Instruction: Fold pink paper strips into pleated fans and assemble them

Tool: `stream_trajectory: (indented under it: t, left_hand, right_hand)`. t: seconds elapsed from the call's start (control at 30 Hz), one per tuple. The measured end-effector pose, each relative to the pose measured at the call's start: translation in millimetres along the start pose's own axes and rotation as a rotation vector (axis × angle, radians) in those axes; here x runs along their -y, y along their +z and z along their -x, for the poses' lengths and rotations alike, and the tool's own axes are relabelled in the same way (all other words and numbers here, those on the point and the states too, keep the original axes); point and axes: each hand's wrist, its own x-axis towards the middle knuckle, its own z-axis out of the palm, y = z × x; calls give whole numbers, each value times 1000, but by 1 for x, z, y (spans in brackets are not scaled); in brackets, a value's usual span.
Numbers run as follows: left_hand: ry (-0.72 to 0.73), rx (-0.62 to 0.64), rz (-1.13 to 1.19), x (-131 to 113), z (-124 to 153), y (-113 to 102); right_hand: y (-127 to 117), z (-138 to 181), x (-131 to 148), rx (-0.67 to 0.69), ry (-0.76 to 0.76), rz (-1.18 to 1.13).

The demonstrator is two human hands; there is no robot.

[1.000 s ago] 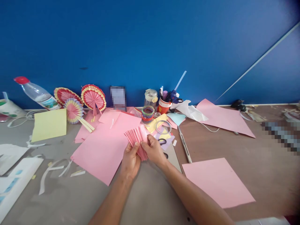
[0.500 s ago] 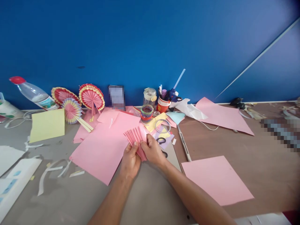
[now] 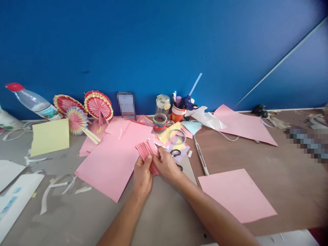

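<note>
Between my two hands is a pleated pink paper (image 3: 146, 149), its narrow folds bunched together and fanning a little at the upper left end. My left hand (image 3: 142, 174) grips its lower left side, thumb on top. My right hand (image 3: 166, 163) pinches the right side, the thumbs nearly meeting over the folds. Under and behind the hands lies a large pink sheet (image 3: 110, 164). Close to my right hand are scissors (image 3: 175, 153), partly hidden, with black handles. A second pink sheet (image 3: 237, 194) lies beside my right forearm.
Finished paper fans (image 3: 98, 106) lean against the blue wall, near a tilted plastic bottle (image 3: 36, 102). A phone (image 3: 126, 106), a clear jar (image 3: 162, 104), a tape ring (image 3: 177, 136) and a red cup (image 3: 177, 114) of pens stand or lie behind. A utility knife (image 3: 201, 157) lies right; paper strips (image 3: 46, 194) lie left.
The pleated paper is pressed more tightly together, and my hands have shifted only slightly. The whole view has moved a little.
</note>
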Motion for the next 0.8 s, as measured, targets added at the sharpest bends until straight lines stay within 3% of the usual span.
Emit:
stream_trajectory:
  t: [0.17,0.3,0.53,0.8]
  left_hand:
    - [24,-118,-140,5,-3,-5]
    - [10,-173,-109,0,-4,-4]
    - [-18,-114,37,-13,-5,0]
    - [-61,-70,107,-12,-5,-1]
  right_hand:
    - [5,4,2,-15,39,-13]
    - [4,6,2,38,40,-102]
    - [-6,3,4,207,48,-184]
    - [-2,5,-3,213,-5,-111]
